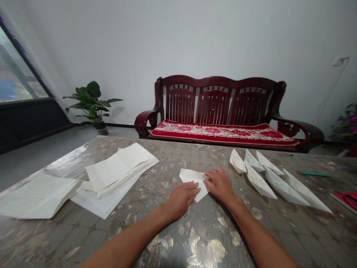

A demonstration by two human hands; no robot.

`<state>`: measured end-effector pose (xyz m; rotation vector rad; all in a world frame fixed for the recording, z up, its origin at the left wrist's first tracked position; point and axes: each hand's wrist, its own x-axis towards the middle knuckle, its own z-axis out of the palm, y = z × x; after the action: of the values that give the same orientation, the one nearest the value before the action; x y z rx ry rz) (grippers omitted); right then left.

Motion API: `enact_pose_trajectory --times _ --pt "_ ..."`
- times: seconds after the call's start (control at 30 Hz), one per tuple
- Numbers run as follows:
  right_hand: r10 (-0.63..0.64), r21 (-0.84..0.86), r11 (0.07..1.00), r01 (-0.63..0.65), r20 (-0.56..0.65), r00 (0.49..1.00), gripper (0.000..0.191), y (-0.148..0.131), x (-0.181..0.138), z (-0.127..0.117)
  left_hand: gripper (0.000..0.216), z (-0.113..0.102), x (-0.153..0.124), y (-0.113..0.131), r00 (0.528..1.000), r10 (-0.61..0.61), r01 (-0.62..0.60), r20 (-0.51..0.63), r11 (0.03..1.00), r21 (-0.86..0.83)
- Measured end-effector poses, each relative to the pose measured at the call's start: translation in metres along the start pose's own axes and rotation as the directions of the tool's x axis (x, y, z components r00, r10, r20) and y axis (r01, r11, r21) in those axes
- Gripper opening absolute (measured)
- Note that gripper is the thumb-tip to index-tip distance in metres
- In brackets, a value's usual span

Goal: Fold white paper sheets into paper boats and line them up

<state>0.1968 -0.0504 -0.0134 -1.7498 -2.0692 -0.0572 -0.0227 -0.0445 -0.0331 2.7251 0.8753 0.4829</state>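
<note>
A folded sheet of white paper (pixel 192 175) lies on the table in front of me, with angled corners at its top left and bottom. My left hand (pixel 182 197) rests flat on its lower left part, fingers stretched across the paper. At the right edge, my right hand (pixel 221 185) has its fingers bent and closed on the paper; the part under them is hidden. Several folded paper boats (pixel 260 180) stand in two rows to the right of my right hand.
A stack of loose paper (pixel 119 167) lies left of my hands, beside more sheets (pixel 36 195). On the right are a green pen (pixel 316 174) and a red book (pixel 347 201). Beyond the patterned table (pixel 178 149) stand a wooden bench (pixel 214 100) and a potted plant (pixel 93 100).
</note>
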Motion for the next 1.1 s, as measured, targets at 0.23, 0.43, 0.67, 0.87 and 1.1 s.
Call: enact_pose_trajectory --times 0.23,0.43,0.67,0.87,1.1 --pt "-0.16 -0.071 0.985 0.157 -0.032 0.987 0.012 0.003 -0.004 0.003 0.025 0.003 0.006 -0.008 0.991 -0.07 0.061 -0.112 0.995 -0.082" --pt "-0.227 -0.086 0.97 0.226 -0.005 0.974 0.02 0.001 -0.005 0.003 0.02 -0.003 0.006 -0.002 0.987 -0.138 0.143 -0.084 0.988 0.056" --pt "-0.251 -0.058 0.966 0.251 0.02 0.968 0.024 -0.002 -0.007 0.004 0.045 -0.018 0.025 -0.014 0.973 -0.052 0.124 -0.224 0.939 0.32" --pt "-0.25 -0.079 0.965 0.251 0.025 0.968 0.026 -0.004 -0.009 0.002 0.018 -0.026 0.033 -0.025 0.999 -0.028 0.04 -0.038 0.942 0.332" --pt "-0.245 -0.159 0.955 0.249 0.049 0.968 0.023 -0.008 -0.013 0.0 0.017 -0.017 0.022 -0.032 0.998 -0.057 0.064 -0.03 0.94 0.335"
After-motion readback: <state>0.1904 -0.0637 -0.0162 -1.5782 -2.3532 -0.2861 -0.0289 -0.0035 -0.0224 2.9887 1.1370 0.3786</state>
